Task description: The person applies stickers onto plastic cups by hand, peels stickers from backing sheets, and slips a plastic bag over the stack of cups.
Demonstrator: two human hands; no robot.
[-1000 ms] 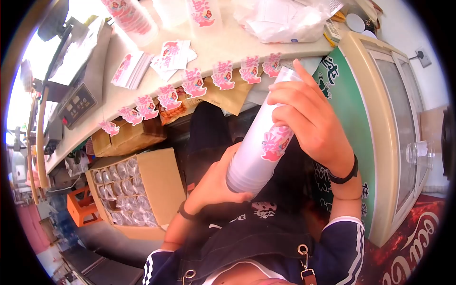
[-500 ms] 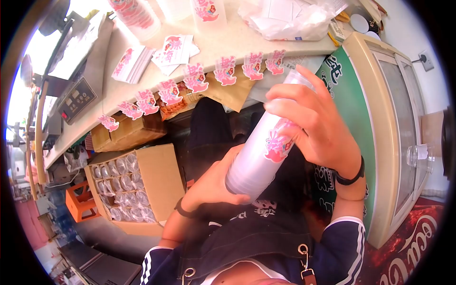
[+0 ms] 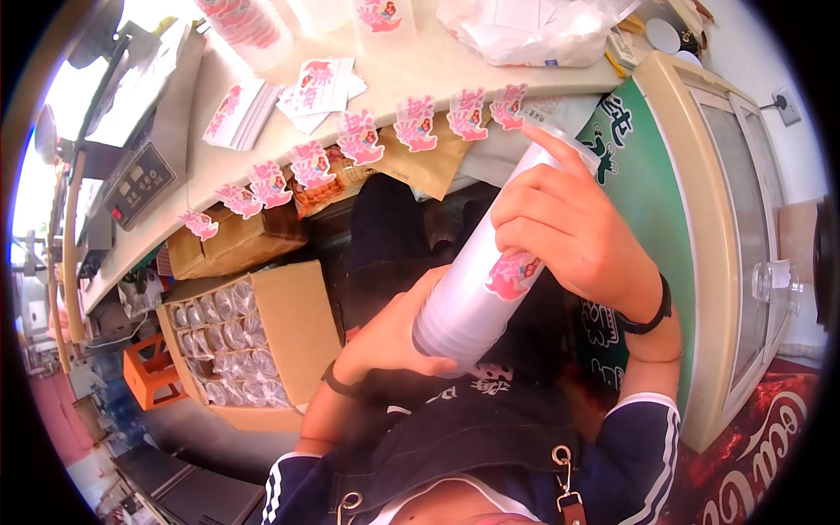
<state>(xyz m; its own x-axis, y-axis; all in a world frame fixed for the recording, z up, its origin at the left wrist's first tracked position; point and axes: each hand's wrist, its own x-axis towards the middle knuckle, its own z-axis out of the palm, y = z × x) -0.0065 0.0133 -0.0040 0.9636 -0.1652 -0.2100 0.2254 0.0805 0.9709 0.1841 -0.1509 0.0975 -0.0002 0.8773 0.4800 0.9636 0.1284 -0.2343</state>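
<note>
A stack of translucent plastic cups (image 3: 468, 293) is held at a slant over my lap. My left hand (image 3: 398, 337) wraps round its lower end, thumb underneath. Around the upper part curls my right hand (image 3: 573, 227), index finger stretched along the side near the rim. A pink sticker (image 3: 512, 276) lies on the outer cup, partly covered by the right hand's fingers. Along the counter's front edge hangs a row of similar pink stickers (image 3: 416, 124), several in number.
On the counter (image 3: 420, 74) are sticker piles (image 3: 236, 114), more stacked cups (image 3: 249, 35) and a white plastic bag (image 3: 529, 35). A carton of wrapped cups (image 3: 280, 341) stands open at lower left, near an orange stool (image 3: 149, 372). A green-sided cabinet (image 3: 652, 175) is at right.
My right hand has shifted slightly, its fingers curling lower over the cups and its index finger straightening. More of the stack's upper rim shows. My left hand keeps its grip.
</note>
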